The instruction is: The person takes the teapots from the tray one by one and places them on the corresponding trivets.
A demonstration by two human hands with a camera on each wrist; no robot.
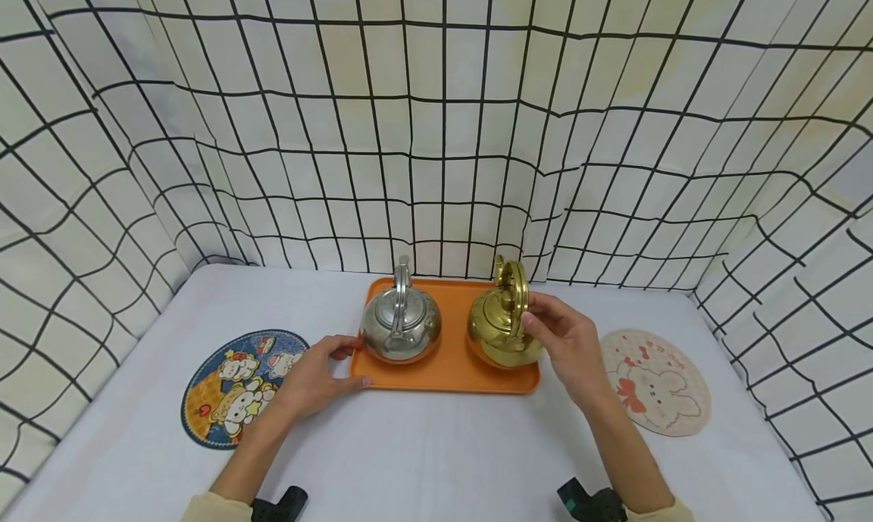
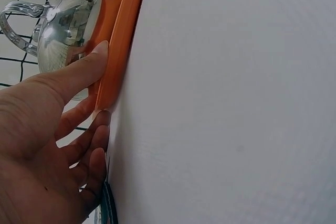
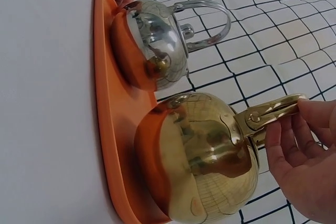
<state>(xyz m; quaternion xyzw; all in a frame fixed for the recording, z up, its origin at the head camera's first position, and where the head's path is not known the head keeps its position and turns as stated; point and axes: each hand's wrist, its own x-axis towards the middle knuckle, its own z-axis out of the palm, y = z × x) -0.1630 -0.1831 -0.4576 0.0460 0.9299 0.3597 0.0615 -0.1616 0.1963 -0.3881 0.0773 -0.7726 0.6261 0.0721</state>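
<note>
The left hand [image 1: 315,378] pinches the orange tray [image 1: 453,348] at its left end; the right hand [image 1: 566,339], fingers curled, pinches the handle [image 3: 270,115] of the gold kettle [image 1: 498,336], on the tray beside a silver kettle [image 1: 402,329]. The pink mat's [image 1: 656,383] print is too small to read.

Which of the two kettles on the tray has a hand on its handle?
The gold kettle, on the right of the orange tray: the right hand holds its handle. The silver kettle has no hand on its handle.

White table [image 1: 443,461]: orange tray [image 1: 453,332] between blue mat [image 1: 228,389], pink mat [image 1: 656,383].
</note>
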